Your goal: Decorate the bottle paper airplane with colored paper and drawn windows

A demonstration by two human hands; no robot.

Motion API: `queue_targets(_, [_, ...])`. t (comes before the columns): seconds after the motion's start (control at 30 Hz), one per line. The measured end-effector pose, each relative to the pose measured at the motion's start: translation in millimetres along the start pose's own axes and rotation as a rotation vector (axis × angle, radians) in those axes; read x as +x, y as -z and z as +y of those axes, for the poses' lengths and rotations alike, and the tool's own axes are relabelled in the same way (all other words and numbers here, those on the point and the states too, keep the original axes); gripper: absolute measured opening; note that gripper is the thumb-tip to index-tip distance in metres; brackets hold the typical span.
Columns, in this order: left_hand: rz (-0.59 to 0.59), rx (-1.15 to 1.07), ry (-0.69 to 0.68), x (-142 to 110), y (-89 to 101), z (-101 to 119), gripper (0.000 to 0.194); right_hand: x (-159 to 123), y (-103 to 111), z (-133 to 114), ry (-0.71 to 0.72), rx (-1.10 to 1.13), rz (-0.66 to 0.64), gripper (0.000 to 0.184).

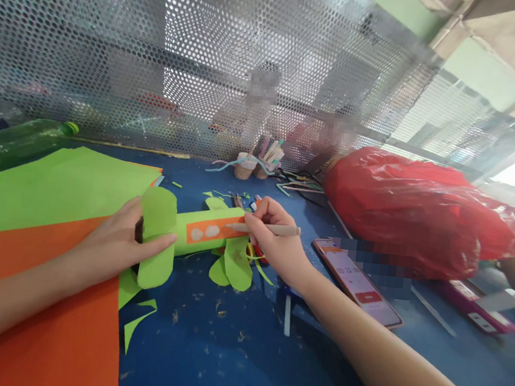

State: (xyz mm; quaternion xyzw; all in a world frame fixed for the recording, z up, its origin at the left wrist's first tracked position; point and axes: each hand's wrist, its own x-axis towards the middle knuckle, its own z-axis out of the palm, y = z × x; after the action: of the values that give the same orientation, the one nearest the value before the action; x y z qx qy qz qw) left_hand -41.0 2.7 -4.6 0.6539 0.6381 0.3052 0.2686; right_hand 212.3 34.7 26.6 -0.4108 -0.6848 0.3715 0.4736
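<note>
A green paper tube (183, 225) with rounded paper flaps lies across the middle of the head view. Along its side runs an orange paper strip (192, 237) bearing pale grey ovals. My left hand (130, 238) grips the tube's left end around a green flap (155, 268), thumb in front. In my right hand (275, 244) a pale marker pen (288, 230) is pinched, its tip touching or close to the orange strip. More green flaps (237, 264) hang below the tube's right end.
Green sheets (65, 179) and orange paper (63, 332) lie left, near a green bottle (23, 141). Cups of pens (245, 166) stand behind. A phone (358, 283) and red plastic bag (421, 213) are right. Paper scraps (135, 324) dot the blue table (203, 359).
</note>
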Motion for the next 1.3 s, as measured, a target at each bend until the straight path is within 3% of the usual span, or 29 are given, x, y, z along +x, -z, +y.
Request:
queue_targets(0.73, [0.017, -0.006, 0.018, -0.6, -0.4, -0.2, 0.078, -1.0, -0.3, 1.1, -0.011, -0.008, -0.022, 0.023])
queue_targets(1.3, [0.000, 0.018, -0.004, -0.2, 1.1, 1.1, 0.070, -1.0, -0.7, 0.5, -0.008, -0.009, -0.021, 0.023])
